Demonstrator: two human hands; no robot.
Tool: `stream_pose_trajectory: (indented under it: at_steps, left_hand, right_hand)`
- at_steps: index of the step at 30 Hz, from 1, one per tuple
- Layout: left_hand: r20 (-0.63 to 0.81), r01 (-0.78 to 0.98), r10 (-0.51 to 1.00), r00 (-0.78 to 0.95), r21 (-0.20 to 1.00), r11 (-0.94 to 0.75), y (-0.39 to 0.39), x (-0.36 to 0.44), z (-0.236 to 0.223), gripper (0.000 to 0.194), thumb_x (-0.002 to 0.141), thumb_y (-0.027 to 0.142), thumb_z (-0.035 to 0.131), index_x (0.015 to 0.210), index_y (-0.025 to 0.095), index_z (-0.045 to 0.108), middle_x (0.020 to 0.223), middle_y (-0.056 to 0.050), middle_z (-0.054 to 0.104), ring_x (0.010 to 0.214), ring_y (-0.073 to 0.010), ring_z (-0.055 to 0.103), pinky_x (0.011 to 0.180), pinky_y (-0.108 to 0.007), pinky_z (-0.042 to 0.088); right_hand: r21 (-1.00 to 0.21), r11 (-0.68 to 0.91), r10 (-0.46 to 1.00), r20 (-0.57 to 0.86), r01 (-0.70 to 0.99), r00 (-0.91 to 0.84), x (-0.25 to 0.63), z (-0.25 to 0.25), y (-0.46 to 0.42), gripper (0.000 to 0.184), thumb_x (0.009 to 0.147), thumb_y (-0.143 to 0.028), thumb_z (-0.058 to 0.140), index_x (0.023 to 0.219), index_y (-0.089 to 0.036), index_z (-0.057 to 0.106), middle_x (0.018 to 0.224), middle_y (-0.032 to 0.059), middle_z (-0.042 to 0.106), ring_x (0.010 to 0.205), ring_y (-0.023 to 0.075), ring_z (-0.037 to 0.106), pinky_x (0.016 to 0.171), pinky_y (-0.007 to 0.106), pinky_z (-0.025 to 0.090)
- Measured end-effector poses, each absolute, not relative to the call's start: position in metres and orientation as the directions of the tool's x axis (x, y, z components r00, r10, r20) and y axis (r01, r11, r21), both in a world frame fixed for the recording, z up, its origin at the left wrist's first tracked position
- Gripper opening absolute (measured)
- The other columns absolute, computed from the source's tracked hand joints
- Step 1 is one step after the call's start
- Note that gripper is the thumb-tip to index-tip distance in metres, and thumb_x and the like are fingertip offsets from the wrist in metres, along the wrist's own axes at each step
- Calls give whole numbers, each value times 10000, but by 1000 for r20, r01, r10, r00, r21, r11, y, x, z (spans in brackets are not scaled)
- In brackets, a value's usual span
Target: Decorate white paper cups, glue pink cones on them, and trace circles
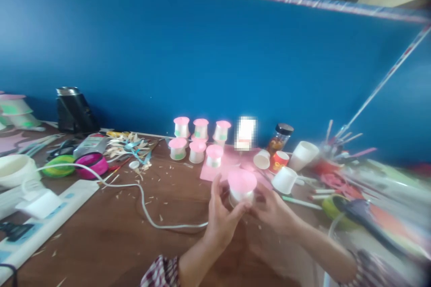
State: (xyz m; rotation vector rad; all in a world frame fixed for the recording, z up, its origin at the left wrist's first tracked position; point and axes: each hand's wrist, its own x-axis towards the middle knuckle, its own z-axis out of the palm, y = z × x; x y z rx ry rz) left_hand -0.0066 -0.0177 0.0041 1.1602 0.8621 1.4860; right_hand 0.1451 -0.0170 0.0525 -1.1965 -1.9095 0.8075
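The checked cuffs (161,272) come in nearest of all; beyond them the left hand (222,213) and right hand (276,210) are curled round a pink-capped cup (241,181), just before the near edge of the pink sheet (208,173); the left thumb and fingers grip one side, the right fingers bend against the other, though blur hides their tips; from here I can't tell whether its base touches the brown table (134,242).

A white cable (143,197) snakes across to the left wrist from the left of the sheet; farther out that way lies a white power strip (74,193), and behind it a magenta roll (90,166) beside a yellow-green one; to the sheet's right a plain white cup (284,181) lies tipped, a red cup (279,161) just behind it.

Six matching cups (177,149) gather at the sheet's left edge, one of them on it; a bright panel (245,133), too blurred to read, stands at its back; a dark-lidded jar (280,138) is behind to the right, a black flask (74,110) far to the left; the blue partition (202,54) rises behind everything.
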Motion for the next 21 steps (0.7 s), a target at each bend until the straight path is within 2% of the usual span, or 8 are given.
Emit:
stream_pose_trajectory:
  at_steps: [2, 4, 6, 10, 12, 14, 18, 21]
  left_hand:
    - [220, -258, 974, -46, 940, -224, -20, -7, 2, 854, 723, 389, 741, 1372, 236, 209, 1399, -152, 366, 1311, -277, 402, 1081, -440, 362]
    - [200, -134, 974, -111, 968, -214, -25, -6, -1, 616, 845, 401, 595, 1333, 221, 266, 1364, -151, 372, 1264, -254, 430, 1071, -452, 358]
    - [214, 42, 968, -129, 977, -210, -34, -3, -6, 389, 917, 365, 449, 1258, 205, 354, 1228, -141, 452, 1134, -239, 498, 1009, -470, 397]
    - [398, 226, 906, 144, 878, -422, -46, 7, -15, 327, 803, 229, 553, 1126, 196, 517, 1040, -126, 564, 995, -262, 543, 899, -458, 459]
    - [368, 278, 871, 327, 843, -461, -45, 13, -21, 296, 704, 190, 621, 999, 191, 605, 934, -116, 619, 903, -274, 580, 822, -448, 491]
    - [278, 343, 855, 438, 828, -444, -41, 19, -29, 236, 665, 253, 687, 894, 204, 662, 917, -119, 648, 871, -295, 602, 794, -462, 498]
    - [274, 221, 799, 536, 868, -446, -32, 22, -38, 263, 697, 411, 729, 916, 273, 677, 888, -77, 664, 905, -285, 614, 833, -443, 496]
    - [311, 151, 802, 510, 885, -440, -33, 16, -30, 254, 851, 406, 597, 1060, 263, 629, 1077, -74, 637, 967, -216, 605, 846, -398, 512]
  right_hand:
    - [-773, 378, 922, 265, 509, -283, 148, 58, -7, 403, 769, -302, 695, 1130, -177, 567, 1023, 82, 690, 879, 236, 674, 774, 367, 568]
    - [-762, 349, 936, 254, 546, -243, 152, 67, 10, 376, 774, -318, 683, 1105, -180, 573, 1025, 79, 686, 891, 235, 672, 774, 376, 564]
    - [-751, 323, 946, 243, 575, -215, 154, 77, 31, 394, 775, -363, 673, 1112, -187, 566, 1045, 86, 679, 918, 243, 667, 776, 393, 559]
    - [-676, 347, 934, 312, 651, -175, 133, 94, 81, 428, 719, -438, 702, 1034, -169, 595, 954, 89, 684, 857, 246, 660, 736, 388, 544]
    - [-623, 384, 915, 355, 681, -192, 109, 97, 103, 395, 699, -448, 704, 958, -165, 612, 860, 69, 671, 789, 231, 645, 704, 368, 530]
    - [-602, 408, 903, 376, 686, -207, 79, 96, 121, 389, 694, -457, 697, 939, -166, 616, 837, 61, 657, 774, 224, 627, 687, 352, 513]
    - [-579, 430, 892, 391, 693, -227, 18, 84, 149, 354, 707, -431, 681, 937, -169, 616, 836, 53, 648, 760, 205, 612, 664, 319, 488]
    - [-561, 435, 888, 398, 704, -232, -19, 75, 166, 369, 717, -433, 674, 956, -159, 606, 832, 57, 645, 752, 203, 611, 631, 295, 472]
